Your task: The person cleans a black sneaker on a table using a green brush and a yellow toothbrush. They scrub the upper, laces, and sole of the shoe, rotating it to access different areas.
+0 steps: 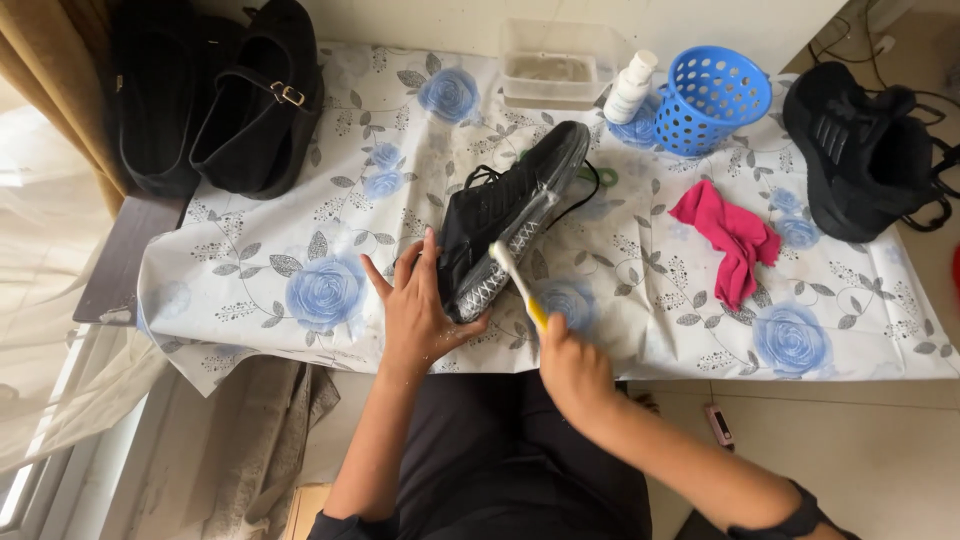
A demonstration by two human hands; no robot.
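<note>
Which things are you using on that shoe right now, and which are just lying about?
In use: left hand steadying black sneaker; right hand scrubbing it with toothbrush.

Lying about: pink cloth, blue basket, white bottle, clear tub, other sneaker, black strap shoes.

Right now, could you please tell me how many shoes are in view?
4: two black buckle shoes far left, one black sneaker under the left hand, another sneaker far right.
</note>
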